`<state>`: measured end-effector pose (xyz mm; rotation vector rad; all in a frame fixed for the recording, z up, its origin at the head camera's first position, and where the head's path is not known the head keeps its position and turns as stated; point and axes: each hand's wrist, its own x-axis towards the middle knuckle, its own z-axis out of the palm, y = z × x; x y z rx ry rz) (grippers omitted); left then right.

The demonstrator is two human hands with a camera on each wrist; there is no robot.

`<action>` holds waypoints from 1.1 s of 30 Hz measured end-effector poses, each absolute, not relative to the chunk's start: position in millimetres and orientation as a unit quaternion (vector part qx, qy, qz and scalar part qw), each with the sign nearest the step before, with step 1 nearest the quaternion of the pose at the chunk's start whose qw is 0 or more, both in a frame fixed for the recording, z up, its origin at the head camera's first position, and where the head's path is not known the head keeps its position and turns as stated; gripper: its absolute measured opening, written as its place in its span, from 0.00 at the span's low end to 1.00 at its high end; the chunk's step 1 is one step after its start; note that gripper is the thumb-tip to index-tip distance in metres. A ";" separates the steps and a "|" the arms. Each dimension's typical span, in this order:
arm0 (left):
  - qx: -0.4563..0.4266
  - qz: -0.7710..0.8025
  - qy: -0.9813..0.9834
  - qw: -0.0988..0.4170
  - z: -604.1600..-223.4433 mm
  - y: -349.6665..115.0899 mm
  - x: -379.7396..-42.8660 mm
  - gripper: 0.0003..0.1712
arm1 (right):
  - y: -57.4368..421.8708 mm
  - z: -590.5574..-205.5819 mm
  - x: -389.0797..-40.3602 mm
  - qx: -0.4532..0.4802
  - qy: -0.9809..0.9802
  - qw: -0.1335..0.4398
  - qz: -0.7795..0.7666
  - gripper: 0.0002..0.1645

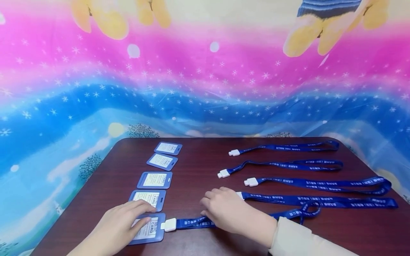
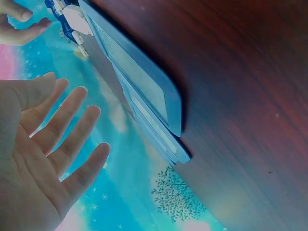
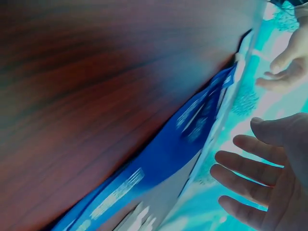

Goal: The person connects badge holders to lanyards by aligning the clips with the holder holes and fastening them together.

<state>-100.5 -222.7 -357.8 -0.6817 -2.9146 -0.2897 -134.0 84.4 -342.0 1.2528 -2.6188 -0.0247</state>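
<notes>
My left hand (image 1: pixel 120 225) hovers over the nearest blue ID card holder (image 1: pixel 157 231), and the left wrist view shows its fingers spread and relaxed with nothing between them. A white clip (image 1: pixel 170 224) meets the slotted right edge of that holder. From the clip a blue lanyard (image 1: pixel 190 223) with white print runs right, passing beneath my right hand (image 1: pixel 229 209). In the right wrist view the right fingers (image 3: pixel 248 166) are extended and hold nothing, beside the strap. The lanyard's far part (image 1: pixel 289 214) ends in a twisted loop, partly hidden by the wrist and sleeve.
Several more card holders (image 1: pixel 154 180) line the left side of the dark wood table (image 1: pixel 198 153). Several other lanyards (image 1: pixel 315 183) lie to the right, with white clips (image 1: pixel 251 182) facing left. A patterned cloth (image 1: pixel 205 85) hangs behind the table's back edge.
</notes>
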 end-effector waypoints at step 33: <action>-0.207 -0.129 -0.969 0.040 -361.4 -233.5 -137.8 0.12 | 166.8 -363.3 -169.2 0.326 -0.940 0.098 0.017 0.14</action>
